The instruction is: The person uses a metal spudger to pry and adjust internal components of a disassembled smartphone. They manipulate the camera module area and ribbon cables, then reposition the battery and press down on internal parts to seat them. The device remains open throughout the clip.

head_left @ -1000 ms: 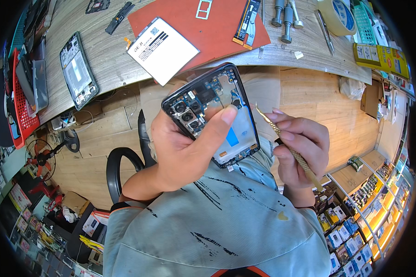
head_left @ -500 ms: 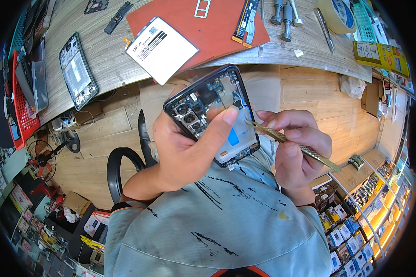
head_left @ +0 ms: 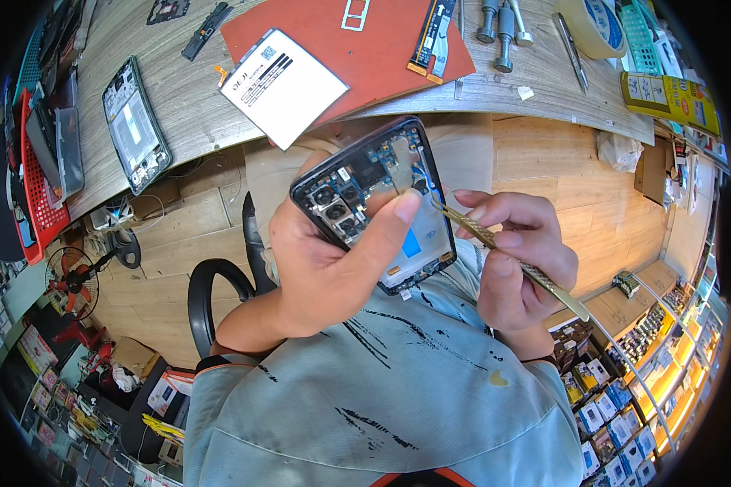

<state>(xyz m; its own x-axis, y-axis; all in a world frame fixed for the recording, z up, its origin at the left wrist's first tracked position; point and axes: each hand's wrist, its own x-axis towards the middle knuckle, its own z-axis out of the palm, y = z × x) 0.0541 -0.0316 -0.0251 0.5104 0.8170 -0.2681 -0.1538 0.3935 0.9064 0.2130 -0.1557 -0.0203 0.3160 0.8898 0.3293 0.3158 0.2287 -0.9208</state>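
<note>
The tweezers (head_left: pixel 481 234), earlier held clear, are now brought over the phone (head_left: pixel 429 231) at its three-o'clock edge. They are pinched in the right grip (head_left: pixel 536 248); the phone, at six o'clock from the tabletop (head_left: pixel 191 97), is clasped in the left grip (head_left: pixel 331 280), apparently for steadiness.

The desk (head_left: pixel 191 99) is carrying a red mat (head_left: pixel 374 77), an opened phone (head_left: pixel 138 126), a dark strip (head_left: pixel 206 32), a pen (head_left: pixel 572 53) and a tape roll (head_left: pixel 590 32).

A phone repair shop: tweezers (head_left: pixel 562 295) at an opened held phone (head_left: pixel 432 250), a second phone (head_left: pixel 136 126), a battery (head_left: pixel 286 93) and loose parts (head_left: pixel 206 32) on the tabletop (head_left: pixel 195 105), rows of packaged goods (head_left: pixel 606 406) at lower right.
</note>
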